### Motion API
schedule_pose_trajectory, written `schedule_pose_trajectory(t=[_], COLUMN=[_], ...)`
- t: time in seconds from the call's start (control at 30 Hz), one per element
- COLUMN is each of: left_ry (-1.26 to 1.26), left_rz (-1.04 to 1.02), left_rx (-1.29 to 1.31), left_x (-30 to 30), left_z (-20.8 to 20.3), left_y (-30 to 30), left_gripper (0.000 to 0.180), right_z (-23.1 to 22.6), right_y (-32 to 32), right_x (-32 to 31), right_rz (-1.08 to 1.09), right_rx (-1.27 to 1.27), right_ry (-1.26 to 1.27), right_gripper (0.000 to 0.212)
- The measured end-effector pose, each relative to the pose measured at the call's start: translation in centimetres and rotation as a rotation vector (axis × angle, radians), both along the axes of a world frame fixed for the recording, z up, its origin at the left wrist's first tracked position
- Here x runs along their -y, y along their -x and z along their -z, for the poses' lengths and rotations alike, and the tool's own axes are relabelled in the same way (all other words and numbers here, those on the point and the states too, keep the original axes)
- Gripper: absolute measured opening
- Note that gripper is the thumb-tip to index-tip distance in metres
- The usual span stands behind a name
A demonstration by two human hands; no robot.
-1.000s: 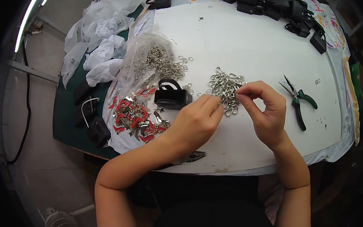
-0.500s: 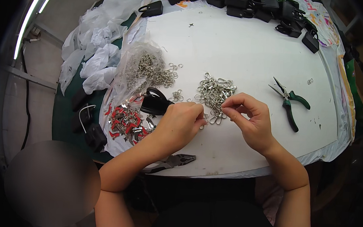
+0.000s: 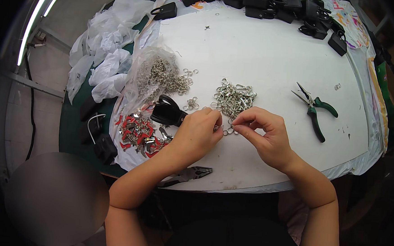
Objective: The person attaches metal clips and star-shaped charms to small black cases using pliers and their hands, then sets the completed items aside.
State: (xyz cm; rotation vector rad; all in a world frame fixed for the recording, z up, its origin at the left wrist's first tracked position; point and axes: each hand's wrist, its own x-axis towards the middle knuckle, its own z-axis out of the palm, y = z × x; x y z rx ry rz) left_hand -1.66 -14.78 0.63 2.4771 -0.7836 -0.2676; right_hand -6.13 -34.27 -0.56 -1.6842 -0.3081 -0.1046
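Note:
My left hand (image 3: 199,130) is closed round a black looped piece (image 3: 167,111), like a strap or small case, which sticks out to its left. Its fingertips, beside small metal rings (image 3: 228,130), are partly hidden. My right hand (image 3: 268,134) is pinched at those rings, thumb and forefinger on a small metal ring too small to make out fully. Just beyond it lies a heap of silvery snap hooks (image 3: 234,96). A few loose rings (image 3: 191,104) lie left of the heap.
A clear bag (image 3: 152,75) spills metal rings at the left, above a pile of red and silvery pieces (image 3: 137,135). Green-handled pliers (image 3: 317,110) lie at the right, dark pliers (image 3: 189,175) at the near edge. Black cases (image 3: 276,4) are heaped along the far edge.
My right hand has moved left and slightly nearer, away from the snap hook heap, toward my left hand. The left hand with the black looped piece has barely shifted.

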Motion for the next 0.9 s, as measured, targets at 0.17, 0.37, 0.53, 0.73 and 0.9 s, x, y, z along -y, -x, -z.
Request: schedule_pose_trajectory(t=[0.17,0.37,0.53,0.73,0.9], left_ry=[0.562,0.9,0.933,0.979,0.989], left_rz=[-0.228,-0.253,-0.228,-0.224,-0.205], left_rx=[-0.618,-0.737,-0.713,-0.633,-0.606], left_x=[-0.6,-1.2,-1.2,-1.0,-1.5], left_z=[-1.3,-2.6,-2.9,-2.8,-2.4], left_y=[0.7,1.6,2.5,2.8,3.5], left_gripper=[0.007,0.011,0.012,0.012,0.011], right_z=[-0.7,-1.0,-1.0,-1.5,-1.3], right_y=[0.3,0.1,0.4,0.7,0.8], right_x=[0.0,0.8,0.4,0.3,0.2], right_rz=[-0.021,-0.203,-0.213,-0.226,-0.192], right_rx=[-0.307,-0.448,-0.447,-0.44,-0.414], right_ry=[-0.177,-0.381,-0.395,-0.402,-0.412], right_gripper=[0.012,0.012,0.013,0.012,0.012])
